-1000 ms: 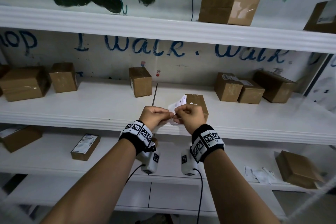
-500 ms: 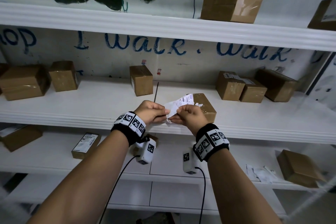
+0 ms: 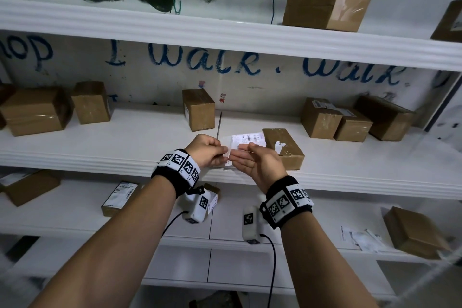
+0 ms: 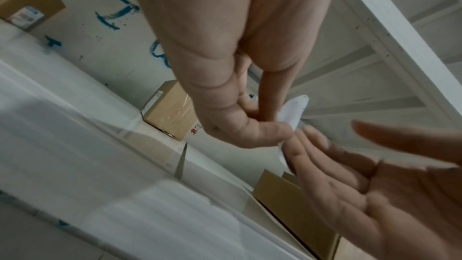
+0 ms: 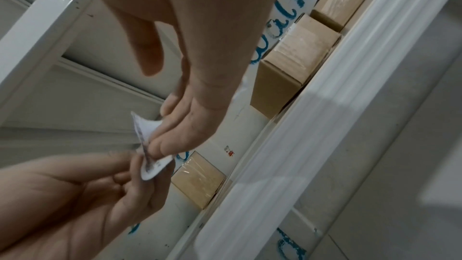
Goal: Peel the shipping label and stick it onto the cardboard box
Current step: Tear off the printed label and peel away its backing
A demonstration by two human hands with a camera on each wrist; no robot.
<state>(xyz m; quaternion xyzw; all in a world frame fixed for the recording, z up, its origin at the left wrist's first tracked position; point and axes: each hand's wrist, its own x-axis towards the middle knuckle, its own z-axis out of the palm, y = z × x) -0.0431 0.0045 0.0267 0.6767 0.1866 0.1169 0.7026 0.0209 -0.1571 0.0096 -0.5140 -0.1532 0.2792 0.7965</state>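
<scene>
The white printed shipping label [image 3: 247,141] hangs in the air just above the front edge of the middle shelf. My left hand [image 3: 223,154] pinches the label's left end between thumb and fingers; the left wrist view shows that pinch on the label [image 4: 295,110] clearly. My right hand [image 3: 240,155] lies open, its straight fingers touching the label [image 5: 150,171] and its thumb held away. Just right of the hands, a flat brown cardboard box [image 3: 285,147] with a torn white patch on top lies on the shelf, touched by neither hand.
Several other cardboard boxes stand along the middle shelf [image 3: 125,142], one [image 3: 198,109] right behind the hands. A thin metal blade [image 3: 219,125] lies beside it. More boxes sit on the upper shelf and lower shelf, with loose papers [image 3: 360,236] at the lower right.
My right hand has let go of its pinch and opened its fingers against the label. The label now lies spread out flatter toward the box. The left hand keeps its pinch.
</scene>
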